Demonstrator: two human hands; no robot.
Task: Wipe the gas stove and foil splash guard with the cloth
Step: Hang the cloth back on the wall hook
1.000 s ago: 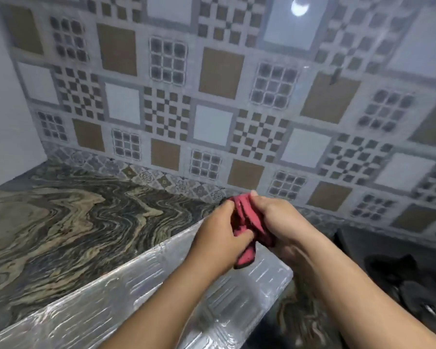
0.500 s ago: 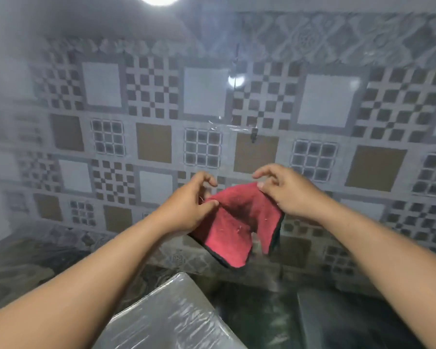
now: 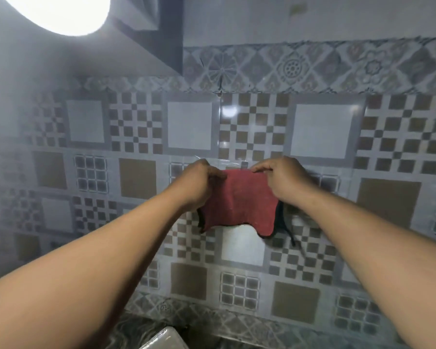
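Observation:
A red cloth [image 3: 238, 201] with a dark edge hangs spread out in front of the tiled wall. My left hand [image 3: 199, 183] pinches its top left corner and my right hand [image 3: 285, 181] pinches its top right corner. Both arms reach forward at chest height. Only a corner of the shiny foil splash guard [image 3: 165, 340] shows at the bottom edge. The gas stove is out of view.
The patterned tiled wall [image 3: 320, 129] fills the view, covered by a clear glossy film. A bright lamp [image 3: 61, 11] glares at the top left beside a dark overhang [image 3: 171, 34]. A strip of marbled countertop [image 3: 136, 333] lies at the bottom.
The view has tilted upward, away from the countertop and foil guard. Both hands have raised the cloth and unfolded it from a bunched wad into a flat spread sheet.

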